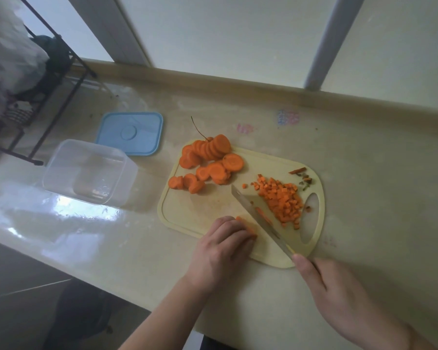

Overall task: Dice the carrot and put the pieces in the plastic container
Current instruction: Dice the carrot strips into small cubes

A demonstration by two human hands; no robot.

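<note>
A pale yellow cutting board (202,205) lies on the counter. Round carrot slices (210,162) are piled at its far left, and a heap of diced carrot (282,200) sits on its right side. My left hand (225,246) curls over a small carrot piece (247,224) at the board's near edge and holds it down. My right hand (339,296) grips the handle of a knife (253,210) whose blade angles across the board just right of that piece. The clear plastic container (61,160) stands to the left of the board with nothing in it.
A blue lid (130,133) lies behind the container. A black wire rack (48,92) with a plastic bag stands at the far left. Carrot trimmings (302,176) sit at the board's far right corner. The counter's front edge runs diagonally below my arms.
</note>
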